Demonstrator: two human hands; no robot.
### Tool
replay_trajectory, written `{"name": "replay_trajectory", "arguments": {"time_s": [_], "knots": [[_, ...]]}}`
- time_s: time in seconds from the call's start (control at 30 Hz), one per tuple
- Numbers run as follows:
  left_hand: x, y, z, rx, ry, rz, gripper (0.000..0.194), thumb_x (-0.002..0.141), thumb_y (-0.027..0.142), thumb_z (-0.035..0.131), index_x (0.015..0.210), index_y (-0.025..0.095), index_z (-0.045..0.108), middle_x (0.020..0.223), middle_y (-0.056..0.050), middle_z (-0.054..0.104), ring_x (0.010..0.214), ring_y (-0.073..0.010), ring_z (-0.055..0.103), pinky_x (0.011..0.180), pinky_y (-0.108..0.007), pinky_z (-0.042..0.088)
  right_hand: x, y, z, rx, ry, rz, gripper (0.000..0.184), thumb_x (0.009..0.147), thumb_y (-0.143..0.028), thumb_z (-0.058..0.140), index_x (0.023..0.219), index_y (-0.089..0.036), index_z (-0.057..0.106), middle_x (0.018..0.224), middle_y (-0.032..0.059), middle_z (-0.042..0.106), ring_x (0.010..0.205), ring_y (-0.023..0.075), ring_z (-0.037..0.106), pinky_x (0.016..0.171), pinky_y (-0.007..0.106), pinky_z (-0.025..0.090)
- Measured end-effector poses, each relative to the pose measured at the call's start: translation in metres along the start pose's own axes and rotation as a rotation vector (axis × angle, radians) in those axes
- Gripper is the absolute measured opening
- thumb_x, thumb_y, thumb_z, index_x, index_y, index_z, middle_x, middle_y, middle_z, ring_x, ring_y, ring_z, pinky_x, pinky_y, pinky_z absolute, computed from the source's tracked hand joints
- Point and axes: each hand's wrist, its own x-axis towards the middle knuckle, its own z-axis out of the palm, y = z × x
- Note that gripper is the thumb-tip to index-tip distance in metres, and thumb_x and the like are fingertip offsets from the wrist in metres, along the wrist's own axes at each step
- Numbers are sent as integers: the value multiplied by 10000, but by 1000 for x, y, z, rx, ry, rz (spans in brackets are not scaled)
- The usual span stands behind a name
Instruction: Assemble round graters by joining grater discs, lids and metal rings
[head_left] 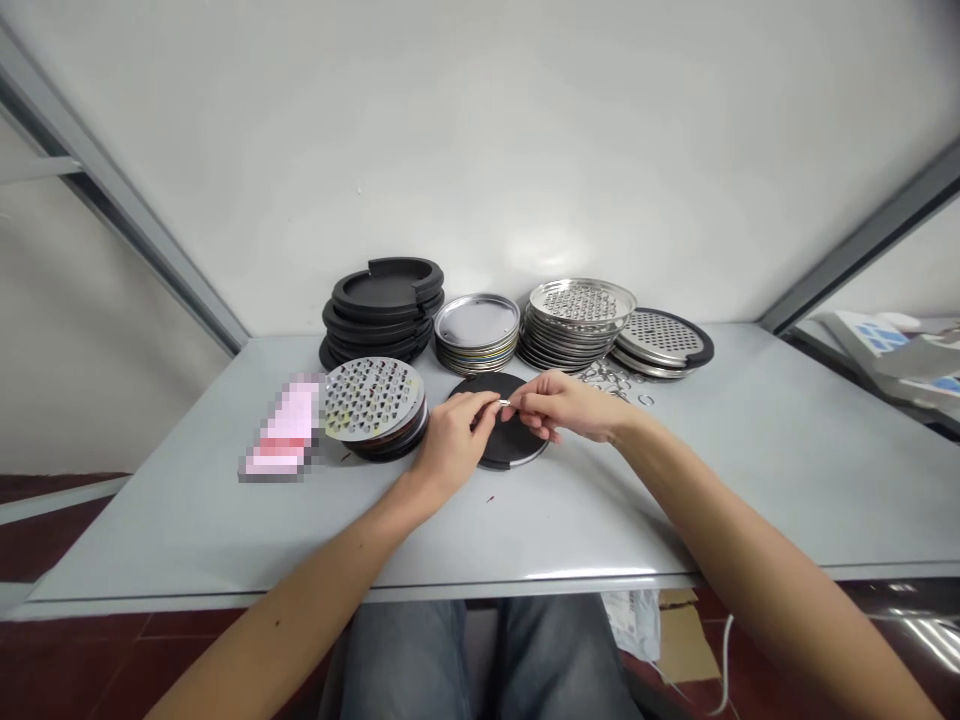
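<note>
My left hand [457, 432] and my right hand [562, 405] meet over a round black disc [517, 445] lying on the table. Both are closed in a pinch on one small shiny metal ring [504, 403], which shows only in part between the fingertips. Loose metal rings [611, 378] lie in a small heap just beyond my right hand. Close to the left hand stands a stack of perforated grater discs [375, 395], with a metal one on top and darker ones below.
Along the back stand black round holders [386, 285], plain metal lids [478, 322], metal grater plates [581, 300] and a black-rimmed grater [664, 338]. A blurred pink item [285, 425] lies at the left. The table's [300, 565] front edge runs before my lap.
</note>
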Motion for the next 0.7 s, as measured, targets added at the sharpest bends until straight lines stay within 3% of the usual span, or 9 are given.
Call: {"name": "replay_trajectory", "arguments": {"time_s": [0.2, 0.4, 0.57, 0.7], "knots": [[1, -2, 0, -10, -65, 37, 214, 841, 186, 573, 975, 247, 729, 966, -67, 706, 898, -219, 624, 872, -338, 437, -3, 2, -2, -71, 20, -64, 191, 779, -243, 561, 832, -95, 669, 516, -34, 507, 445, 70, 489, 388, 178, 421], [-1, -3, -1, 50, -106, 102, 217, 874, 181, 522, 945, 238, 719, 912, -65, 675, 897, -211, 587, 877, -315, 402, -9, 4, 1, -61, -76, -66, 178, 811, -255, 517, 849, -125, 633, 536, -36, 510, 463, 89, 519, 420, 203, 460], [1, 2, -3, 106, -147, 134, 214, 894, 197, 497, 918, 228, 707, 877, -57, 652, 829, -190, 569, 815, -289, 398, -8, 3, 6, 80, -123, 74, 157, 787, -229, 466, 799, -140, 594, 544, -26, 482, 465, 102, 504, 390, 203, 424], [3, 5, -4, 158, -169, 162, 223, 909, 204, 476, 949, 210, 695, 880, -60, 652, 807, -177, 578, 774, -275, 410, -7, 2, 9, 144, -153, 186, 166, 803, -279, 426, 683, -176, 475, 505, -51, 377, 402, 85, 419, 329, 180, 295]]}}
